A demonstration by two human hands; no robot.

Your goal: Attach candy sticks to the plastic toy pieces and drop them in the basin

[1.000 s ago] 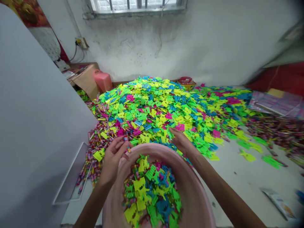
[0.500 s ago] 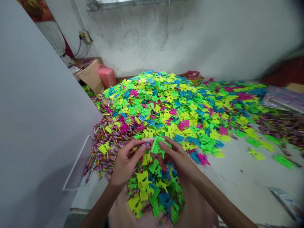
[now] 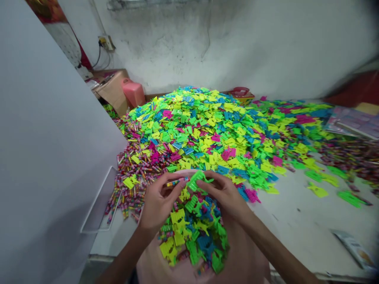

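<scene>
My right hand pinches a green plastic comb-like piece above a pink basin. My left hand holds a small striped stick by its end, its tip meeting the green piece. The basin sits close to me and is filled with green, yellow and blue plastic pieces. Both hands hover over the basin's far rim.
A big heap of green, yellow, blue and pink plastic pieces covers the floor ahead. Striped sticks lie along its left edge and at far right. A grey cabinet side stands left. A pink stool and cardboard box are by the wall.
My right hand left the heap with a green piece and came over the basin. My left hand brought a striped stick to meet it. The view dropped lower.
</scene>
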